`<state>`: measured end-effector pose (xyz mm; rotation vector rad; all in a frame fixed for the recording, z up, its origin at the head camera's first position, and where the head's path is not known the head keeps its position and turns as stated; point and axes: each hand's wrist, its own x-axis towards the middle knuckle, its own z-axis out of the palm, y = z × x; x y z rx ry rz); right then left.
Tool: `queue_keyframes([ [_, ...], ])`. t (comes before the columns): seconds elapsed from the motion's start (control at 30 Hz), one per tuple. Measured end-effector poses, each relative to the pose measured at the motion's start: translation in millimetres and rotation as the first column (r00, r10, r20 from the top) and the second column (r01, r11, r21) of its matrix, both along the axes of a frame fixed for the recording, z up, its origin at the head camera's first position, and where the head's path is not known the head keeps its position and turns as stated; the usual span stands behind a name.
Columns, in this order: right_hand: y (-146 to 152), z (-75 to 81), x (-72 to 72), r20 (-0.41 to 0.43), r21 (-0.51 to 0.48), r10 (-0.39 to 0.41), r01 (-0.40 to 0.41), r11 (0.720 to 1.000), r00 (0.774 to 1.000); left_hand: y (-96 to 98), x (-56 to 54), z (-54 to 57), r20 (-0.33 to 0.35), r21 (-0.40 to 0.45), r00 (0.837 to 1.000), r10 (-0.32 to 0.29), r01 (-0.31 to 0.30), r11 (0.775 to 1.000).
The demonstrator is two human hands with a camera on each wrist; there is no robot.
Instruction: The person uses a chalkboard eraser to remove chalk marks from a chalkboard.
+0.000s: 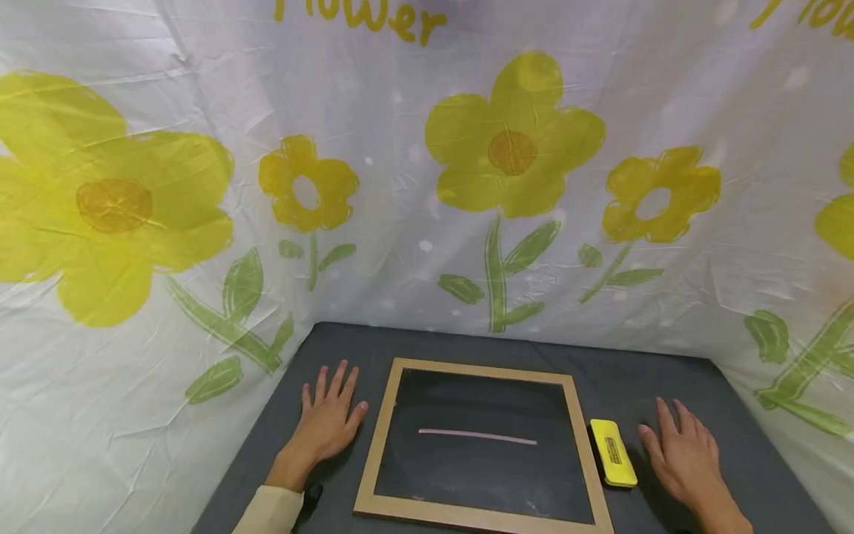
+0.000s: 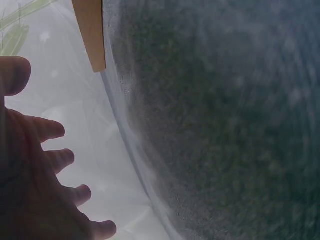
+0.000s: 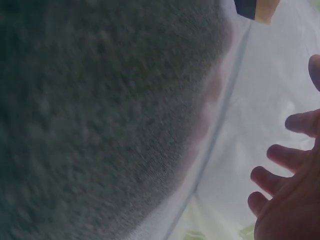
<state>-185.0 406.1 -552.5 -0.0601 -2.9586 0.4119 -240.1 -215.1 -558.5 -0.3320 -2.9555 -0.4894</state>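
Note:
A small chalkboard (image 1: 487, 475) in a light wooden frame (image 1: 383, 437) lies on the dark tabletop, with one pink chalk line (image 1: 477, 435) drawn across its middle. Left of the board, my left hand (image 1: 327, 423) holds nothing, its fingers spread and palm down. A yellow eraser (image 1: 614, 452) with a dark underside lies along the board's right edge. Just right of that eraser is my right hand (image 1: 687, 452), palm down with its fingers extended. The wrist views show the spread fingers of the left hand (image 2: 45, 170) and of the right hand (image 3: 295, 175), both holding nothing.
Dark grey cloth covers the table (image 1: 454, 341). Behind and beside it hangs a white curtain (image 1: 387, 282) printed with yellow flowers. Something black (image 1: 308, 504) shows at my left wrist, beside the beige sleeve (image 1: 270, 510).

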Motion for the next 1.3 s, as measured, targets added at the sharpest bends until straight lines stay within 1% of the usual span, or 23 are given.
queue_keyframes([
  [0.13,-0.6,1.8,3.4,-0.002,-0.006,0.005,-0.005,1.000,1.000,5.2,-5.1,1.6,0.023,0.006,0.999,-0.024,0.024,1.000],
  [0.2,-3.1,6.5,4.2,0.002,-0.023,0.003,-0.003,1.000,1.000,9.9,-8.7,4.0,0.032,0.015,0.998,-0.047,0.046,0.999],
  [0.27,-8.0,12.8,4.9,0.020,-0.040,-0.010,0.010,0.999,1.000,14.5,-10.5,5.9,0.036,0.043,0.996,-0.078,0.076,0.996],
  [0.3,-10.8,16.2,5.0,0.040,-0.052,-0.012,0.014,0.999,0.999,16.8,-10.7,6.5,0.039,0.055,0.995,-0.096,0.094,0.994],
  [0.37,-18.2,22.4,5.6,0.116,-0.079,-0.035,0.045,0.996,0.993,21.1,-9.9,6.5,0.056,0.064,0.990,-0.131,0.127,0.990],
  [0.47,-31.4,27.0,7.1,0.231,-0.090,-0.071,0.093,0.992,0.970,27.1,-7.6,4.9,0.097,0.080,0.977,-0.191,0.184,0.980],
  [0.53,-40.7,27.4,7.9,0.282,-0.083,-0.093,0.121,0.989,0.955,30.6,-5.2,3.6,0.131,0.086,0.965,-0.228,0.218,0.972],
  [0.6,-49.9,26.7,8.8,0.305,-0.075,-0.102,0.130,0.989,0.947,33.0,-2.6,2.8,0.161,0.102,0.952,-0.259,0.245,0.964],
  [0.7,-61.2,24.5,9.4,0.304,-0.086,-0.084,0.116,0.990,0.949,34.1,1.7,2.1,0.198,0.107,0.938,-0.284,0.267,0.958],
  [0.83,-72.5,20.3,10.0,0.277,-0.102,-0.062,0.094,0.990,0.959,31.4,8.0,1.7,0.222,0.105,0.931,-0.290,0.273,0.956],
  [0.97,-80.4,17.2,9.6,0.267,-0.092,-0.092,0.120,0.988,0.959,27.6,13.4,4.9,0.238,0.121,0.927,-0.291,0.269,0.956],
  [1.13,-85.5,19.7,7.3,0.261,-0.090,-0.112,0.140,0.986,0.959,24.8,14.0,8.4,0.232,0.160,0.925,-0.300,0.268,0.950],
  [1.23,-85.3,23.8,7.4,0.245,-0.073,-0.106,0.127,0.989,0.964,23.7,12.9,7.3,0.231,0.190,0.922,-0.312,0.272,0.943],
  [1.3,-85.9,28.1,8.3,0.223,-0.074,-0.116,0.135,0.988,0.968,23.0,12.6,5.5,0.227,0.220,0.919,-0.323,0.275,0.936],
])
